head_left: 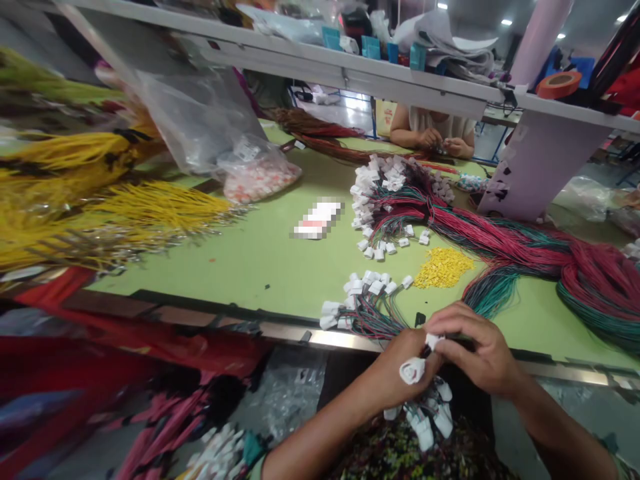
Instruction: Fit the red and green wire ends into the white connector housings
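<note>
Near the table's front edge, both hands are closed around one small white plug connector (pixel 434 341). My left hand (pixel 407 363) grips it from the left, with a thin wire bundle (pixel 377 317) running by it. My right hand (pixel 480 347) pinches the connector between thumb and fingers. A white curled piece (pixel 412 371) sits on the back of my left hand. Several white connectors (pixel 424 430) hang below it, over my lap. More white connectors (pixel 367 285) lie on the table just beyond. A pile of small yellow pieces (pixel 444 268) rests beyond my right hand.
A thick red and green wire bundle (pixel 500 233) with white connectors crosses the right side. Yellow wires (pixel 165 207) and a bag of orange-white parts (pixel 263 175) lie left. An overhead shelf (pixel 345 73) spans the green table (pixel 240 267). A co-worker's hands (pixel 443 141) are opposite.
</note>
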A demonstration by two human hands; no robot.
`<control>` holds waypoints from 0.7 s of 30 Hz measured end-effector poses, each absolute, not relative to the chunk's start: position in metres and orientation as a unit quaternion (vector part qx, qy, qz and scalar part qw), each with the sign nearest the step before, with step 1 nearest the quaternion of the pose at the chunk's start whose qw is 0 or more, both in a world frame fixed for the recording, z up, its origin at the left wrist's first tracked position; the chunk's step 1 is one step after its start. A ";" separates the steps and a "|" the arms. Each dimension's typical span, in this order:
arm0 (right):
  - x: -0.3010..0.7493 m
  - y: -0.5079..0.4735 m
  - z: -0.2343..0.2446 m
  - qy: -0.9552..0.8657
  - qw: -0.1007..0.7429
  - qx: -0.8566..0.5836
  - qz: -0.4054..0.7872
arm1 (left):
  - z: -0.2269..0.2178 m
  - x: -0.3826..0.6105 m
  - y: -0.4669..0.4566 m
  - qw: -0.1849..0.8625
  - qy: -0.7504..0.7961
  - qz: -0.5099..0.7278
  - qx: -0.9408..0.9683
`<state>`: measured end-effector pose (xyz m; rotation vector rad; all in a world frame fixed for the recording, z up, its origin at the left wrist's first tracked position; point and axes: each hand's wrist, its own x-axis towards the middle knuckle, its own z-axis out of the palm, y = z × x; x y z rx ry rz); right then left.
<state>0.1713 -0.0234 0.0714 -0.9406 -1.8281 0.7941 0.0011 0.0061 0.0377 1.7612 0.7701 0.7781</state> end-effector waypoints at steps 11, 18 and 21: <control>0.180 -0.033 0.048 -0.663 0.474 -0.503 0.289 | 0.018 0.008 -0.004 0.408 0.365 0.504 0.668; 0.203 0.014 0.040 -0.734 0.331 -0.547 0.231 | 0.021 0.003 0.000 0.436 0.441 0.478 0.622; 0.208 0.040 0.024 -0.763 0.230 -0.585 0.152 | 0.021 0.002 -0.001 0.438 0.441 0.473 0.625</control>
